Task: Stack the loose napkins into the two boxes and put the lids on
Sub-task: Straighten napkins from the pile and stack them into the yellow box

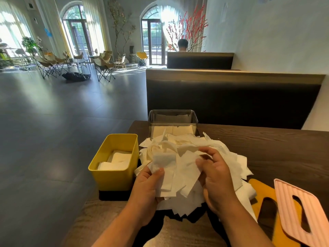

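Sunlit arched windows (76, 27), dark tiled floor (53, 113), folding chairs (103, 66), 2 dark booth backs (231, 97), white wall (284, 32).

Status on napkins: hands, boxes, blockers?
Hands: left hand and right hand grip napkins over loose pile. Boxes: yellow box, clear box part filled; pink lid, yellow lid off, at right. Openings unobstructed.

On the counter (276, 148) the napkin heap (183, 139) lies in the middle, with the left box (114, 177) just beside it, the far box (172, 115) directly behind it, and on the right the upper lid (288, 198) overlapping the lower lid (261, 191).
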Demonstrator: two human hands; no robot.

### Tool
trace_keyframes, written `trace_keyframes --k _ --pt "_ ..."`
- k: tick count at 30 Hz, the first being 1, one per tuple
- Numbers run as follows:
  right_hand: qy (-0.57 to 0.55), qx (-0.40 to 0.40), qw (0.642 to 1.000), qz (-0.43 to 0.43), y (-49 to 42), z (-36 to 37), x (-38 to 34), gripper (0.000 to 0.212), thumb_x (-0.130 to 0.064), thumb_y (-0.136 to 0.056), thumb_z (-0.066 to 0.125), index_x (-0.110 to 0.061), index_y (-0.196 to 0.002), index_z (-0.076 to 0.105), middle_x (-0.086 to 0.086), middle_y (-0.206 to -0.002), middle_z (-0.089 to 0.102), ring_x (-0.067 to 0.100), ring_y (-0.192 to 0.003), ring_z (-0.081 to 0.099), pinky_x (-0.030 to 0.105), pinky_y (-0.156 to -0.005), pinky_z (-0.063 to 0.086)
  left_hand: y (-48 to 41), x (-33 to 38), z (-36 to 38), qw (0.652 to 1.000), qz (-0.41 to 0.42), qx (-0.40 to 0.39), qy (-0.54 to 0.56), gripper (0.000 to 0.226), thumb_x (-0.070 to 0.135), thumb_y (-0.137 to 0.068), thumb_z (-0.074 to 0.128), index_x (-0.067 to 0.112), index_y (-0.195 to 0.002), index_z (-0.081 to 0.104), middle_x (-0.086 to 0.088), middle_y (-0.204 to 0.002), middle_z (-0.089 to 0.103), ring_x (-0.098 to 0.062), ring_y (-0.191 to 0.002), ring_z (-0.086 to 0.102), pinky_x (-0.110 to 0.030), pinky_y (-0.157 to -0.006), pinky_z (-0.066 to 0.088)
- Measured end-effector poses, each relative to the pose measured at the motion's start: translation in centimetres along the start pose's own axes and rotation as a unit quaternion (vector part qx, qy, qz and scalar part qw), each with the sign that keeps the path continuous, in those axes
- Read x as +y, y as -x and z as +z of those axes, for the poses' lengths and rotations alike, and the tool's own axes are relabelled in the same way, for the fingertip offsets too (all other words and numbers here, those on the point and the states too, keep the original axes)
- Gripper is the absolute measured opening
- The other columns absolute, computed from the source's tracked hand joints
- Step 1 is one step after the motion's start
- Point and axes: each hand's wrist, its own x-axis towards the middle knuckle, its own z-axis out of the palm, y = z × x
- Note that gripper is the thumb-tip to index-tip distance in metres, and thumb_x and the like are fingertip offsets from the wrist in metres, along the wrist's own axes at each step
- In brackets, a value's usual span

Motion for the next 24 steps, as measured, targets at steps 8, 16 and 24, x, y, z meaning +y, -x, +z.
trace_keyframes --k 8,16,24 --pt "-0.208 -0.142 0.964 0.080 0.9 -0.7 -2.1 0.041 -0.013 -0.087 0.057 -0.023 -0.127 0.061 0.011 -0.105 0.073 0.027 -0.084 0.074 0.037 -0.057 0.062 -0.1 -0.4 -0.3 0.998 -0.021 0.002 -0.051 0.028 0.018 -0.108 0.052 0.015 -0.132 0.065 -0.014 -0.120 0.076 -0.032 -0.103 0.076 -0.042 -0.075 0.061" --pt "0.180 -0.062 0.975 -0.115 1.0 1.1 0.7 0.025 -0.029 -0.087 0.080 -0.041 -0.106 0.070 -0.011 -0.100 0.071 0.011 -0.093 0.068 0.029 -0.079 0.059 0.3 -0.7 0.0 0.990 0.034 -0.041 -0.129 0.030 0.027 -0.102 0.061 0.019 -0.130 0.068 -0.008 -0.115 0.078 -0.026 -0.104 0.076 -0.037 -0.082 0.060" --pt "0.248 -0.088 0.965 -0.005 0.7 1.1 1.1 0.020 -0.032 -0.095 0.076 -0.033 -0.113 0.071 -0.009 -0.106 0.075 0.016 -0.100 0.073 0.039 -0.088 0.063 0.3 -0.8 0.2 0.994 0.024 -0.033 -0.098 0.041 0.041 -0.094 0.057 0.020 -0.127 0.069 -0.008 -0.119 0.077 -0.030 -0.112 0.074 -0.047 -0.095 0.059"
